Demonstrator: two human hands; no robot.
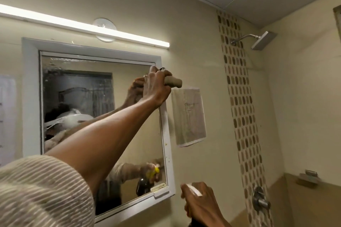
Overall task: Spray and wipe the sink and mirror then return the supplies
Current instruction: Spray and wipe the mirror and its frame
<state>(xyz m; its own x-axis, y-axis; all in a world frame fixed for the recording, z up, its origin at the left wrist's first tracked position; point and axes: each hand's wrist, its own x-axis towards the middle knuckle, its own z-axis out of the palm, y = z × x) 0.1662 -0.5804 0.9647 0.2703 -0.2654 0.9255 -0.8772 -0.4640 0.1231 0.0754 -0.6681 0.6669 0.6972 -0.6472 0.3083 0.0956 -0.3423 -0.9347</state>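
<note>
The white-framed mirror (144,145) hangs on the beige wall, its glass streaked and foggy at the upper left. My left hand (156,88) reaches up to the mirror's top right corner, shut on a wiping tool with a beige handle (174,82); the tool's working end is hidden behind my fingers. Below the mirror's lower right corner, my right hand (200,204) grips a spray bottle (194,190), of which only the white trigger top shows. The mirror reflects a dark bottle with a yellow nozzle. The sink is out of view.
A lit tube light (83,26) runs above the mirror. A paper sheet (189,118) is stuck to the wall on the right. Further right are a mosaic tile strip (239,101), a shower head (263,41), a shower valve (260,200) and a wall holder (307,179).
</note>
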